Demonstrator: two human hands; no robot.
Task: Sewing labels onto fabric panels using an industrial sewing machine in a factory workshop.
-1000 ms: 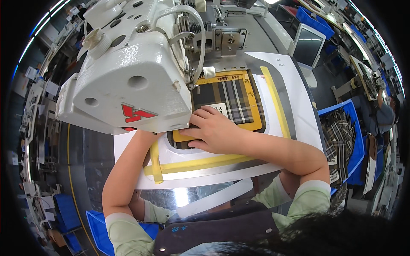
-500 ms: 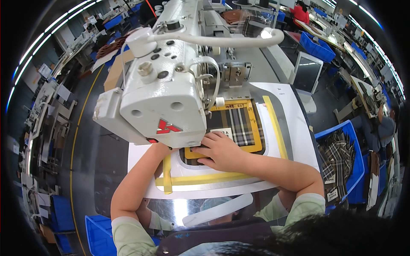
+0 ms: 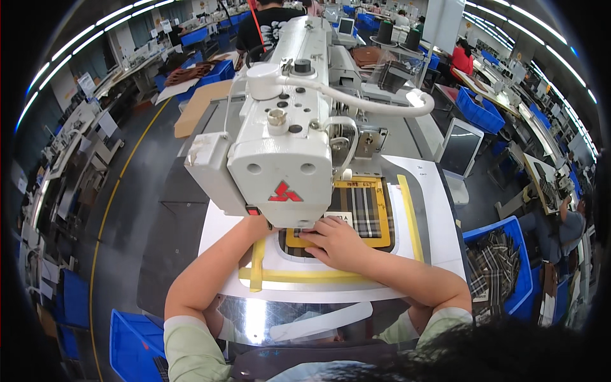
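Note:
A large white industrial sewing machine (image 3: 280, 167) stands in front of me. Beneath its head lies dark plaid fabric (image 3: 361, 202), framed by a yellow template (image 3: 382, 219). A pale label (image 3: 337, 217) shows on the fabric beside my fingers. My right hand (image 3: 338, 244) rests over the template's near edge and the fabric, its fingers stretched out and slightly apart. From the other side my left hand (image 3: 256, 227) reaches in under the machine head, which hides its fingers. Whatever they touch cannot be seen.
Yellow tape (image 3: 312, 277) borders the white sheet around the template. A blue bin of plaid pieces (image 3: 527, 283) stands at right, another blue bin (image 3: 124, 347) at lower left. A screen (image 3: 461, 149) stands right of the machine. People work at benches beyond.
The whole view has tilted upward, so the machine and work appear lower and farther right, with more of the room showing. Both hands keep nearly the same place at the template.

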